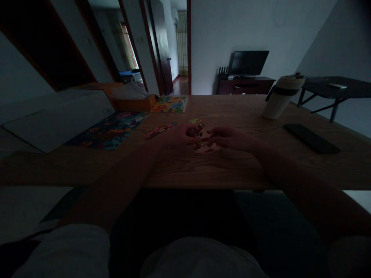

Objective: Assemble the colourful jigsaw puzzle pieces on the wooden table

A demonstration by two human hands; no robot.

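In dim light, my left hand [185, 134] is over the wooden table with its fingers curled and thumb bent in. A small pale edge, apparently a jigsaw piece [194, 132], shows between its fingertips. Facing it, my right hand [232, 139] has its fingers stretched toward the left, slightly apart, at the edge of pink patterned jigsaw pieces [207, 147]. Whether its fingertips press on a piece is too dark to tell. A small heap of yellowish pieces [196, 122] lies just beyond my hands. More colourful pieces [159, 130] are spread beside my left wrist.
Left on the table [179, 170] are a dark floral sheet [116, 129], a bright patterned sheet [171, 104], a white box [63, 116] and an orange box [136, 103]. A cream tumbler [279, 98] and a black flat object [310, 138] stand and lie at right.
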